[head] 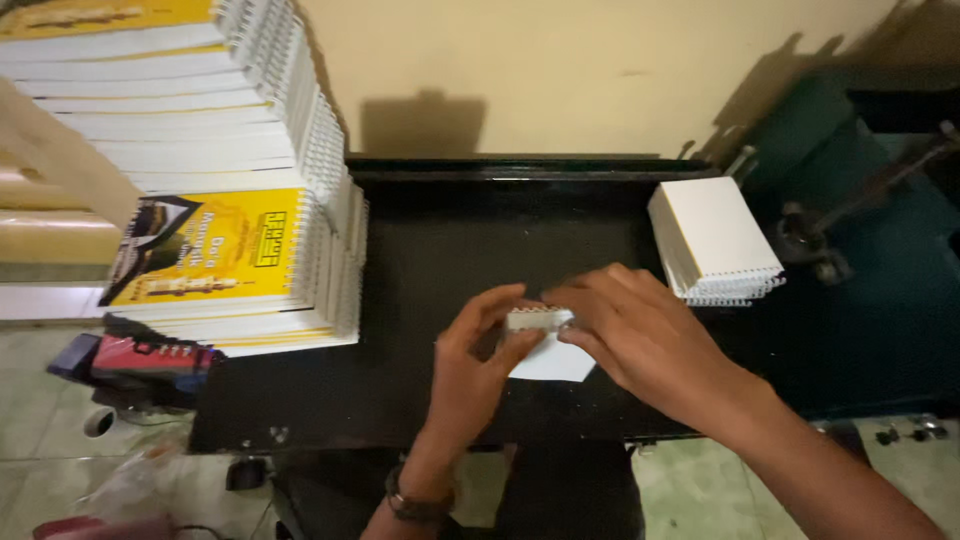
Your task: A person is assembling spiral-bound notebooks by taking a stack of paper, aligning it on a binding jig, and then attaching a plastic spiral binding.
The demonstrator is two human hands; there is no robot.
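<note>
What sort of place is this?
Probably a small print or bookbinding shop. Tall stacks of spiral-bound booklets stand beside a black worktable, a smaller white pile waits nearby, and both hands work on one small white booklet.

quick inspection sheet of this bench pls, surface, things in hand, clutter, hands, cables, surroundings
surface: black worktop, mostly bare in the middle
job's things: small white spiral-bound booklet held between both hands
clutter: tall stacks of yellow-covered spiral books at left; small white booklet stack at right
grippers: left hand and right hand both grip the booklet
cables: nothing seen
surroundings: cream wall, dark green machine at right, tiled floor
</note>
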